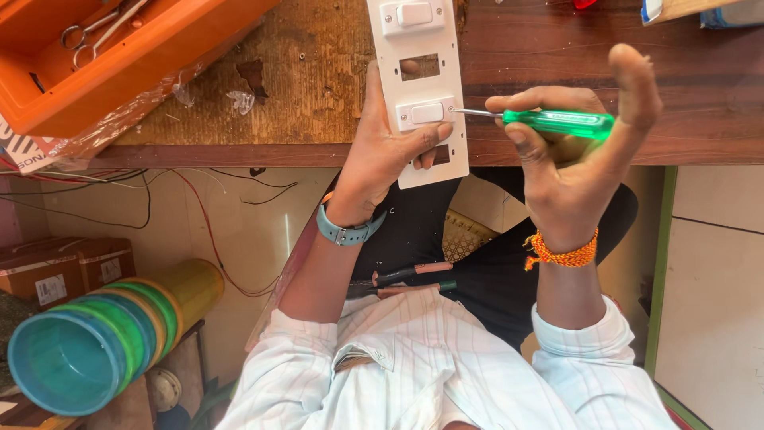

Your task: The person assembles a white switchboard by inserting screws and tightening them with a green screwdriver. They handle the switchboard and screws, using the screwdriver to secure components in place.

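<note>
Light: we are seeing bright, even daylight | Shadows: soft ones are falling under the workbench (239, 151) edge | Focus: staying sharp centrally | Edges: bending slightly at corners

White shirt (446, 358) with faint pale stripes, long sleeves with cuffs pushed up the forearms, chest pocket, dark trousers (493, 263), grey-blue wristwatch (344, 231) on left wrist, orange-and-yellow braided thread band (562, 253) on right wrist

The left hand (386, 151) hides the switch plate's (420, 80) lower left edge.
</note>
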